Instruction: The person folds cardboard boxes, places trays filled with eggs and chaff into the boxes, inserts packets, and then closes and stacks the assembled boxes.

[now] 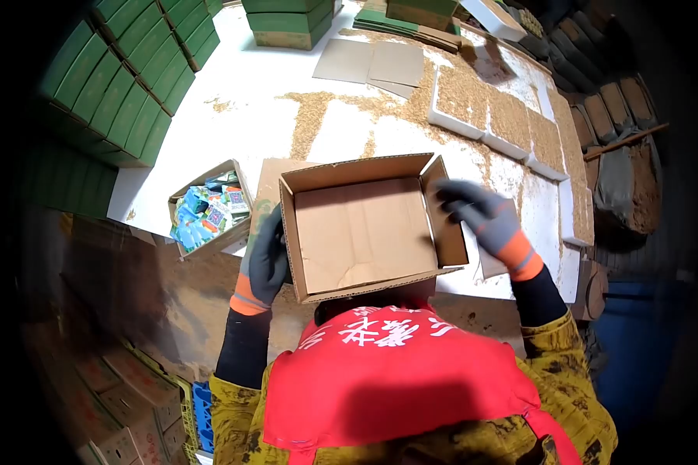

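An open cardboard box (pixel 362 232) with a bare brown inside is tilted toward me at the table's near edge. My left hand (pixel 266 260), in a grey-and-orange glove with dark fingers, is pressed to the box's left wall; part of its grip is hidden behind that wall. My right hand (pixel 485 215), gloved the same way, is at the right wall with its fingers stretched over the rim. Whether those fingertips touch the cardboard, I cannot tell. To the left, a small carton (pixel 239 225) holds colourful printed packets (pixel 209 208).
White foam trays (pixel 467 128) filled with brown grainy material line the table's right side. Green boxes (pixel 124 93) are stacked at the left, with more at the back. Flat cardboard sheets (pixel 364 63) lie on the white table (pixel 244 116) among scattered grains.
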`<state>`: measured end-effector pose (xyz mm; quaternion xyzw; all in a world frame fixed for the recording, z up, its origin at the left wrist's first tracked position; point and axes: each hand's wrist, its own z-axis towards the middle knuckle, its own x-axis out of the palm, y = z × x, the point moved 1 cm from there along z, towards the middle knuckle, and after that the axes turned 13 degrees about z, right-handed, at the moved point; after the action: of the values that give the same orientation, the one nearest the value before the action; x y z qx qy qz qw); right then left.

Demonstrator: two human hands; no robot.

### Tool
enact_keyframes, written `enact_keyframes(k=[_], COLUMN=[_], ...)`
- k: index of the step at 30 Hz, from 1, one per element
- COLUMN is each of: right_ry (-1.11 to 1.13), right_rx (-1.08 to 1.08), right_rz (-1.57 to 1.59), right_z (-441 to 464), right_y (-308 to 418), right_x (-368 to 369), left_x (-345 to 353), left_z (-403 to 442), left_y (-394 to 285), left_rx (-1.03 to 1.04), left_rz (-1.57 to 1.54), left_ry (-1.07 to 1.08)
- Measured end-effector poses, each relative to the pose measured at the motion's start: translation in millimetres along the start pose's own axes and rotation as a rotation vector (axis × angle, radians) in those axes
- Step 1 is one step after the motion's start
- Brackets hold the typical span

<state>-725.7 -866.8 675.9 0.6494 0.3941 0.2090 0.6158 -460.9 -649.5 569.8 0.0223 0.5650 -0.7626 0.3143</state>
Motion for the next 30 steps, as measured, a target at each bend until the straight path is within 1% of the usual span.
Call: enact_keyframes(k=[1,2,3,4,5,6,7,9,10,11,12,13,14,15,16,17,18,19,20,21,22,23,25,27,28,29,30], right_ry=[-0.118,-0.124,-0.127,-0.074,-0.020,0.044,-0.172,-0.201,-0.149,-0.096,-0.087,-0.159,-0.163,-0.170,-0.125,-0.084,-0.043,-0.053,-0.132,-0.157,-0.182,-0.153,-0.134,-0.401,-0.403,-0.411,-0.430], right_rx=[-0.043,-0.030,-0.014,0.087,0.188,0.225,0.132,0.126,0.169,0.228,0.237,0.210,0.141,0.076,0.061,0.046,0.089,0.126,-0.109,-0.116,-0.124,0.099,0.073,-0.114,-0.147,-0.177,-0.045], right_rz=[0.263,0.277,0.295,0.292,0.282,0.070,-0.111,-0.042,0.152,0.341,0.366,0.662,0.627,0.587,0.546,0.507,0.768,0.865,0.656,0.717,0.778,1.115,1.159,0.709,0.718,0.722,0.646], right_z=[6.2,12.9,17.4,20.6,23.6,31.5,28.6,26.7,27.3,22.9,22.4,17.9,27.2,35.4,50.2,72.4,93.0,118.9,146.7,182.3,217.9,261.3,343.3,384.3,402.9,419.7,429.4], right_y=[-28.0,-56.6,-79.9,-110.7,-141.4,-159.6,-144.0,-150.4,-144.3,-139.6,-153.7,-126.6,-126.4,-128.3,-141.1,-129.5,-114.0,-104.7,-103.4,-99.8,-96.2,-87.8,-121.0,-100.9,-107.7,-120.0,-128.7], right_x=[-22.7,-26.8,-29.7,-14.7,0.4,17.9,36.9,38.2,33.3,25.5,20.1,24.2,22.2,14.3,1.5,0.3,5.7,16.1,32.4,50.7,68.9,87.7,135.8,197.4,229.7,254.5,271.6], left_x=[5.7,17.8,26.7,35.3,46.5,52.4,54.1,52.0,63.7,62.2,63.8,64.5,57.2,47.9,35.5,24.3,13.6,0.8,-8.2,-10.1,-4.3,-0.9,10.2,18.3,20.8,17.8,17.1], left_z=[-2.3,-5.1,-3.2,-1.2,7.3,11.1,15.6,20.8,4.1,17.2,16.5,19.1,37.5,45.6,54.5,62.2,71.2,80.3,77.2,66.6,53.6,41.4,52.7,55.1,53.2,58.0,60.9], left_y=[16.4,29.1,31.2,32.9,29.5,26.4,22.9,5.7,28.1,-3.6,3.4,12.3,-16.9,-7.4,4.6,14.8,20.7,26.7,52.6,86.2,105.7,114.3,98.5,110.4,124.6,122.8,125.1], left_rx=[-0.201,-0.537,-0.641,-0.742,-0.650,-0.726,-0.798,-0.776,-0.594,-0.694,-0.694,-0.684,-0.500,-0.518,-0.531,-0.536,-0.464,-0.386,-0.438,-0.486,-0.528,-0.432,-0.418,-0.497,-0.534,-0.562,-0.569], left_rz=[-0.172,-0.437,-0.275,-0.120,0.498,0.334,0.172,0.097,0.219,-0.058,-0.033,-0.011,0.172,-0.105,-0.387,-0.670,-0.638,-0.602,-0.279,0.045,0.170,0.555,0.924,1.036,1.060,1.070,1.112], left_ry=[0.070,0.064,0.110,0.172,0.152,0.136,0.110,0.106,-0.070,-0.068,-0.100,-0.130,-0.113,-0.151,-0.181,-0.204,-0.343,-0.478,-0.516,-0.547,-0.505,-0.314,-0.118,0.040,0.083,0.142,0.199])
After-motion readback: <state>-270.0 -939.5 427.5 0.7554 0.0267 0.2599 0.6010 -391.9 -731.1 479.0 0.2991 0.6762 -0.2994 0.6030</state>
